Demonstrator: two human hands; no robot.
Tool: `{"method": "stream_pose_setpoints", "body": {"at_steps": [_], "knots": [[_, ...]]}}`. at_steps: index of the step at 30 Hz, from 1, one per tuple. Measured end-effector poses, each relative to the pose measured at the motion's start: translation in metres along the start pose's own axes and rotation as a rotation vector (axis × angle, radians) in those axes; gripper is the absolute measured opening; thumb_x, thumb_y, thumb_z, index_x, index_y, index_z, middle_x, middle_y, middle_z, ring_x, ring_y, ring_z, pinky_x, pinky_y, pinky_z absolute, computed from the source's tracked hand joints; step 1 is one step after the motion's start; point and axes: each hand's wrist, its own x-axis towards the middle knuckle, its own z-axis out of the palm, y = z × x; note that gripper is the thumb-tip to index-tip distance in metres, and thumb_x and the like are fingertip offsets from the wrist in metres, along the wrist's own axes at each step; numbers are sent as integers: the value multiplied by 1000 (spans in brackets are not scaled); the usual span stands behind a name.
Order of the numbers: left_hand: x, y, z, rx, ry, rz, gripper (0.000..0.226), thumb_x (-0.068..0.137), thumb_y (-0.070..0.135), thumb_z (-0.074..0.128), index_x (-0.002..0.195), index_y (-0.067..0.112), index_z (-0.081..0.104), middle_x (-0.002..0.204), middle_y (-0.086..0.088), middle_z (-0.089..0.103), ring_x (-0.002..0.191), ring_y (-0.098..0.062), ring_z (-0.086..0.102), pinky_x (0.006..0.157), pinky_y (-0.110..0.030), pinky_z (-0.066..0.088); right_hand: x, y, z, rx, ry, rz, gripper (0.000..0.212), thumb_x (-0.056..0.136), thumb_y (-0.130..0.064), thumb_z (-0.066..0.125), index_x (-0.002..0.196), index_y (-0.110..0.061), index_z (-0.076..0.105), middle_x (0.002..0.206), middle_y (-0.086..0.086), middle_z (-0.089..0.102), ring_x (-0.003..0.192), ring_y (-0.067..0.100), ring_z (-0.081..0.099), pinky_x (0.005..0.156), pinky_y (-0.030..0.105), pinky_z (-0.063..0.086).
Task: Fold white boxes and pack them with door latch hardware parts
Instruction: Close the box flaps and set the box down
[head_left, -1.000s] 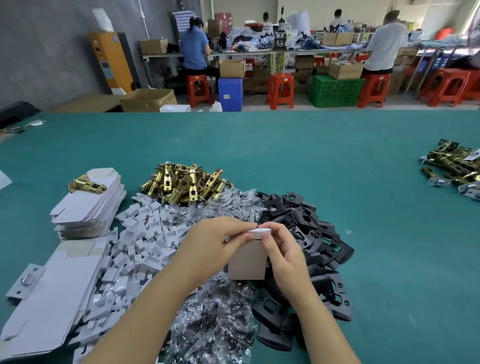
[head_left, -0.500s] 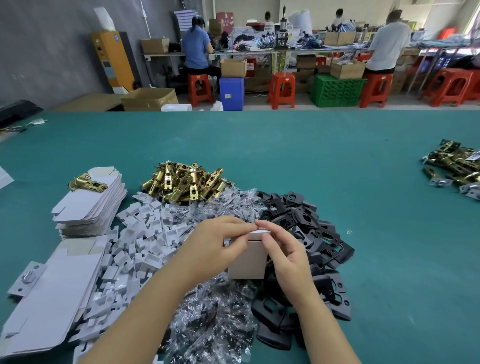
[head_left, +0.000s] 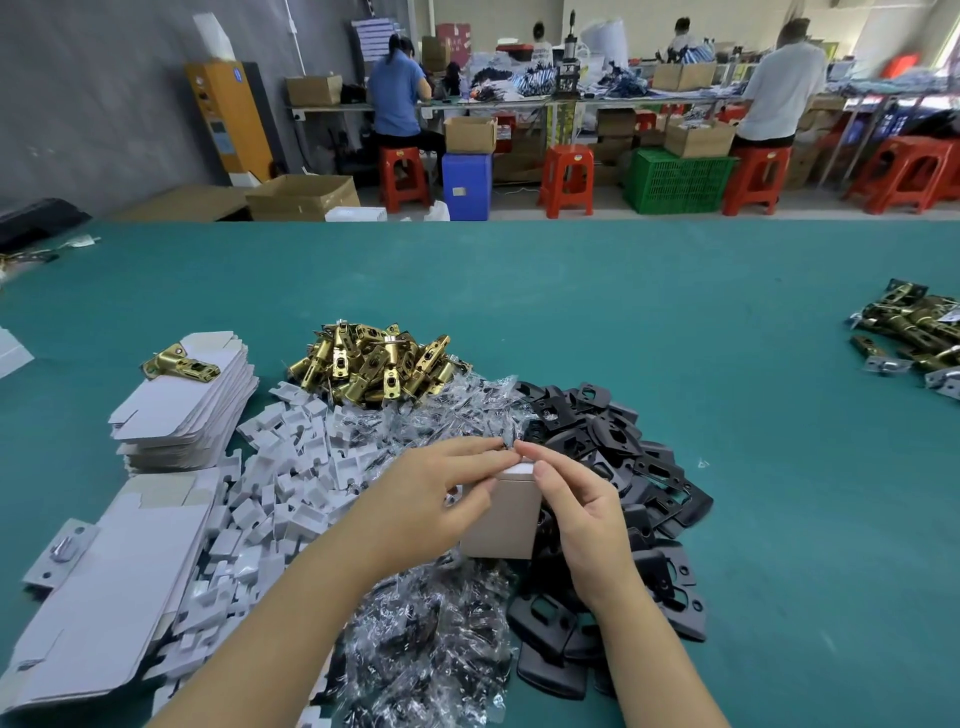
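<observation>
Two hands (head_left: 514, 499) on matte cardboard box (head_left: 506, 519)

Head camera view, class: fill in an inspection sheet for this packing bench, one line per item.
Surface: teal table, bare at the far side.
Job's things: small box upright at centre; flat boxes stacked left; brass latches heaped behind; black plates right; white inserts; clear bags.
Clutter: second latch pile far right.
Hands: left hand and right hand both pinch the box's top flap.
Cables: nothing seen.
Surroundings: people seated on red stools, green crate.
</observation>
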Motion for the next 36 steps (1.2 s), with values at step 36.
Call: {"method": "stream_pose_setpoints", "body": {"at_steps": [36], "knots": [[76,26,-67,282,-295,-163,16,92,38,70,90,28,59,85,11,62,67,-2,58,52,-18,40,4,23,0,-202,85,-13,48,97,-24,64,142,-37,51,133,-8,64,124,5,60,104,24,51]]}}
